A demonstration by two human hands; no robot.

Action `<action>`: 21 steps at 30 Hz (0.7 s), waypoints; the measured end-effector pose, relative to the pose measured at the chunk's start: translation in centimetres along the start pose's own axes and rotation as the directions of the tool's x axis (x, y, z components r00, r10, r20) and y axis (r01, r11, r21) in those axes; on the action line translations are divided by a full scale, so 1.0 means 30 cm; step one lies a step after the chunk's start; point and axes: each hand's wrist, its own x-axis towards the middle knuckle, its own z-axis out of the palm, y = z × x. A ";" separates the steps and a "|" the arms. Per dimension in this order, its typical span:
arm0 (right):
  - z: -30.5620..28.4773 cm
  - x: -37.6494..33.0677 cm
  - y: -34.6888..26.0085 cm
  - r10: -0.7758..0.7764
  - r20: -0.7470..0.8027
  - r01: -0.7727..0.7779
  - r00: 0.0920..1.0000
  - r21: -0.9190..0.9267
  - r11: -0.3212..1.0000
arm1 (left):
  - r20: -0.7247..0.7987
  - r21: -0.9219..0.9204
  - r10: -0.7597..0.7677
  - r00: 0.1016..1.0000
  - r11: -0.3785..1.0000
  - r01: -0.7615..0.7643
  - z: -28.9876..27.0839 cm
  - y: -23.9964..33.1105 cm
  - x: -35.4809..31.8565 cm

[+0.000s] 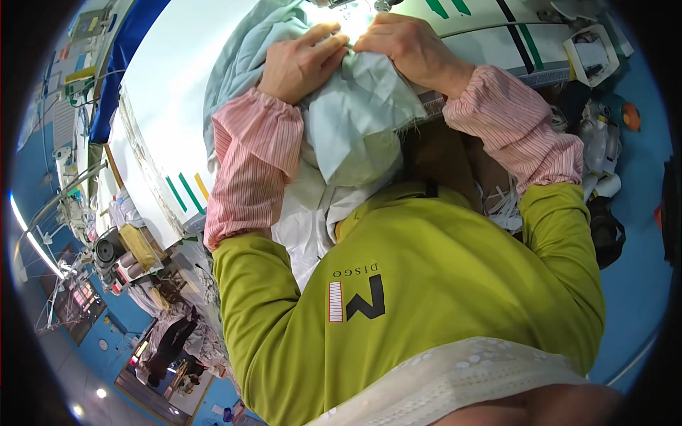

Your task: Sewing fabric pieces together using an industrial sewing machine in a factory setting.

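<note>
Cream patterned cloth (pixel 483 366) sat closest to the camera, draped over the wearer's mustard-green top (pixel 455 277). Past that, the action was at the far edge of view, over the white table (pixel 167 85). Left hand (pixel 302 62) had its fingers bent and bunched together, looking like it was gripping a fold of the pale blue fabric (pixel 369 113). Right hand (pixel 413 46) was pinching the same piece between thumb and curled fingers. That fabric hung over the near table edge, frayed side to the right, its far end right by a metal machine part (pixel 381 5).

My read: this was the lining-up step, edges held together at the machine. The next move called for keeping the layers even and the fingertips out from under the metal. Glare hid the exact spot, so I couldn't tell whether anything was clamped.

Around it, going left to right: a person in dark clothes (pixel 170 344) well off to the left, coloured tape strips (pixel 186 192) on the table, white scraps (pixel 503 204) below on the right, then an open white box (pixel 570 53) and a black bag (pixel 609 234). Honestly, the main nuisance was the loose fabric bunched between the forearms, which could've snagged or dragged.
</note>
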 end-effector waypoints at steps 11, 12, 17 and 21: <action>-0.004 -0.031 -0.012 0.010 -0.002 -0.010 1.000 -0.007 1.000 | 0.142 -0.051 0.178 0.974 0.984 -0.172 -0.027 -0.081 0.027; -0.011 -0.057 -0.033 -0.001 -0.023 0.001 1.000 -0.008 1.000 | 0.124 -0.110 0.250 0.960 0.965 -0.237 -0.035 -0.069 0.025; -0.026 -0.108 -0.086 0.040 -0.040 -0.043 0.998 -0.066 0.997 | 0.138 -0.174 0.316 0.939 0.941 -0.291 -0.046 -0.035 0.026; -0.023 -0.076 -0.074 0.064 0.002 -0.063 0.998 -0.059 0.996 | 0.149 -0.168 0.269 0.952 0.955 -0.243 -0.030 -0.071 0.032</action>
